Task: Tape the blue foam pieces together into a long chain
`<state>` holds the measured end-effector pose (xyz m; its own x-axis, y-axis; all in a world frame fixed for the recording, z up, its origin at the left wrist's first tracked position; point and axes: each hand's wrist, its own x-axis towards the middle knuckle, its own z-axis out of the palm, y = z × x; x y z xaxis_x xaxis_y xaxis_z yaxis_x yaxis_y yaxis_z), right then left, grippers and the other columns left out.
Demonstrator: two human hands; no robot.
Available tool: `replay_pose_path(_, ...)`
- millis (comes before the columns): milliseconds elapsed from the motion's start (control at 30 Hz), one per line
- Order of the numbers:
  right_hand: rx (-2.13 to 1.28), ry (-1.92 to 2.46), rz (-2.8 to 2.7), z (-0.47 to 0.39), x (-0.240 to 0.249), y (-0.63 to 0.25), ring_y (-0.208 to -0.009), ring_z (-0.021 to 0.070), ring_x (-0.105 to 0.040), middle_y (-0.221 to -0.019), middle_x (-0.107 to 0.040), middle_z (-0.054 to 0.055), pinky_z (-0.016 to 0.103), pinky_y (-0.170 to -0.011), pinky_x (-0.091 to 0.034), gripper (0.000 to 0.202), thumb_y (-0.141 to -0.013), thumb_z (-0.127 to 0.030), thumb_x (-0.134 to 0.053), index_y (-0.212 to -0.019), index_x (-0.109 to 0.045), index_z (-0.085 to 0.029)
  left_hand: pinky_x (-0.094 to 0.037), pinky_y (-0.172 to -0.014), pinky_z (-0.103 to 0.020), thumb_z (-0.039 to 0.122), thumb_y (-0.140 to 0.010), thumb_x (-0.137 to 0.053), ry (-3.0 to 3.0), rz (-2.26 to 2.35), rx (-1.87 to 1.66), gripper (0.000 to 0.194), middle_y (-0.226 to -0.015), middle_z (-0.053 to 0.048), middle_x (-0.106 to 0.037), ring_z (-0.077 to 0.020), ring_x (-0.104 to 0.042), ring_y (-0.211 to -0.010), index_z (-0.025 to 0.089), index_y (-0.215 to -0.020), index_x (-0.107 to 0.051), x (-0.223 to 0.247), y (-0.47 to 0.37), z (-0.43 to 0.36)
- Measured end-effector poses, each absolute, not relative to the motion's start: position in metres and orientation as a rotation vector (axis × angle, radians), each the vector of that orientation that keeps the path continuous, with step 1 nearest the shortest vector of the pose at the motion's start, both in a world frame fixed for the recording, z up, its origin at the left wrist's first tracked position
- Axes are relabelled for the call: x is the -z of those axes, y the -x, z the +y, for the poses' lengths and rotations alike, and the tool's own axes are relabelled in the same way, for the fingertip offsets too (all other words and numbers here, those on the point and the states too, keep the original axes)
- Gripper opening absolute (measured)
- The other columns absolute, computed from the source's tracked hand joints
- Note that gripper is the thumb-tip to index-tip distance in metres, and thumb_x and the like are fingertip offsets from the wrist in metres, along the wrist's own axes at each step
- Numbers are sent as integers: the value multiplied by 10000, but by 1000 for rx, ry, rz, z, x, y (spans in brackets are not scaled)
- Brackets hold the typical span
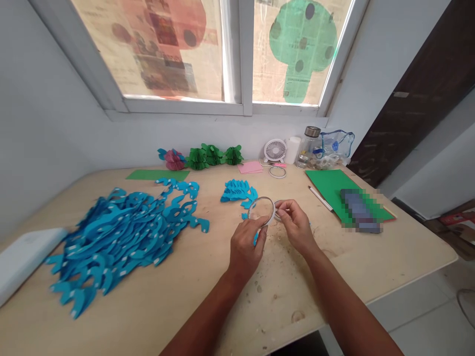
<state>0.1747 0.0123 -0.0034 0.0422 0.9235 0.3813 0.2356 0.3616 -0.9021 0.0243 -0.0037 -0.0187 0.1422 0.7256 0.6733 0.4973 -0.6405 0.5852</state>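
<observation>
Counter (pixel 156 296) first: pale wood, pushed into a corner under a papered window, its near surface speckled with dried glue spots and crumbs. Across its left half sprawls a big heap of blue paper cutouts (pixel 122 237), each carrying small white tabs; any sweep of a forearm could drag them out of order or off the edge, since the pile reaches close to the front. A green sheet (pixel 330 185) lies to the right with a pen (pixel 319 198) just beside it, near enough the right wrist to be knocked and rolled. A smaller cluster of blue cutouts (pixel 237 192) sits just beyond the hands.

Above the middle of the counter, the tape roll (pixel 261 211), a thin clear ring, is held up. The left hand (pixel 245 247) pinches its lower rim between thumb and fingers, and the right hand (pixel 295 225) has its fingertips closed at the ring's right edge, seemingly on the loose end, though that end is too small to see. The likely trouble is there: a clear strip could fold back and stick to itself, or catch grit from the counter and lose its tack. A second roll (pixel 277 171) rests farther back near a small fan (pixel 275 150).
</observation>
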Motion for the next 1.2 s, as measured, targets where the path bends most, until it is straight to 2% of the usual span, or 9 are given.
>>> replay_pose_path(200, -620, 1063, -1626, 5, -8, -173, -913, 190, -509, -974, -556, 71, 329, -796, -390, 121, -860, -305, -456, -799, -492, -207, -493, -716, -306, 230, -849, -478, -2017, 1352, -1548, 263, -948, -59, -679, -174, -618, -813, 213, -1084, -597, 20, -21, 0)
replay_pose_path(333, -666, 1005, -1633, 2, -11, -170, -913, 198, -512, -968, -565, 71, 337, -800, -398, 118, -852, -318, -472, -802, -494, -213, -488, -676, -295, 239, -866, -446, -1979, 1355, -1540, 314, -836, -26, -680, -156, -608, -729, 246, -1156, -569, 17, -18, 2)
replay_pose_path(467, -646, 1028, -1552, 3, -8, -169, -898, 195, -530, -935, -585, 65, 331, -799, -404, 135, -845, -330, -484, -802, -529, -210, -440, -702, -304, 195, -871, -420, -2096, 1348, -1564, 311, -783, -19, -670, -154, -601, -723, 245, -1117, -605, 13, -17, -1)
replay_pose_path(633, -476, 1307, -1324, 17, 0, -193, -773, 178, -556, -871, -612, 49, 307, -702, -415, 254, -829, -340, -471, -1037, -523, -203, -391, -755, -325, 166, -859, -434, -2102, 1393, -1596, 294, -755, -9, -668, -150, -613, -711, 240, -1061, -635, 10, -17, -3)
replay_pose_path(767, -154, 1777, -1616, 26, 8, -220, -835, 213, -535, -868, -631, 66, 328, -744, -376, 205, -780, -311, -510, -920, -603, -193, -414, -772, -330, 197, -859, -443, -2026, 1412, -1608, 279, -751, -13, -665, -153, -611, -710, 225, -1057, -637, 12, -16, 0)
replay_pose_path(900, -77, 2042, -1885, 27, 15, -226, -900, 234, -512, -914, -627, 76, 319, -745, -351, 219, -736, -300, -586, -931, -626, -206, -461, -702, -293, 214, -858, -435, -1910, 1395, -1619, 304, -804, -31, -666, -154, -609, -731, 222, -1102, -616, 15, -14, 4)
replay_pose_path(1200, -151, 2051, -1982, 26, 19, -220, -904, 204, -535, -921, -592, 72, 285, -714, -351, 167, -811, -253, -509, -933, -607, -194, -462, -587, -230, 222, -822, -491, -1790, 1374, -1651, 277, -834, -33, -654, -126, -575, -643, 199, -1058, -635, 10, -13, 4)
